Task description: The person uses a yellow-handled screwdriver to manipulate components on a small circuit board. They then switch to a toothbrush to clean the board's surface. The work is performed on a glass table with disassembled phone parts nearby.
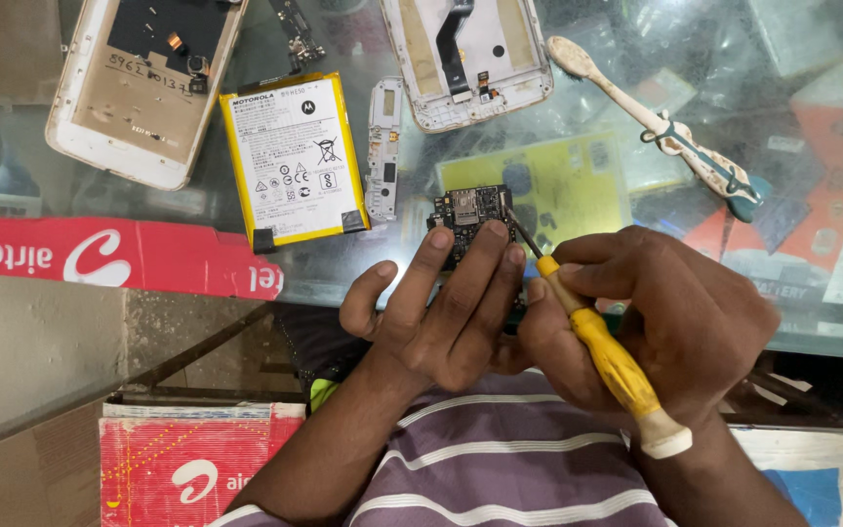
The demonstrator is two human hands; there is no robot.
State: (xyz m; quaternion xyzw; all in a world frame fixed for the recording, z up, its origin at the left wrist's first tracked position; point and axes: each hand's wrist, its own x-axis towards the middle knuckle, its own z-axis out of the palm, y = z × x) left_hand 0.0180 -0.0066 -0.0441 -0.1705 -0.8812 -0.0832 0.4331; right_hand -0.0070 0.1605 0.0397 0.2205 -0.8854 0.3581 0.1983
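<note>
We hold a small circuit board (470, 220) over the glass counter's (812, 322) near edge, our left hand (441, 312) clasped around its lower part with fingers across its back. Our right hand (656, 322) grips a yellow-handled screwdriver (602, 351), its tip touching the board's right edge. Two opened phone shells lie at the far side: one (139, 98) at left, cut off by the frame, another (465, 59) at centre, holding a ribbon cable. Between them lies a yellow-edged battery (295, 161) with a white label. A red strip (109, 256) runs along the counter's front. The board's lower half is hidden.
</note>
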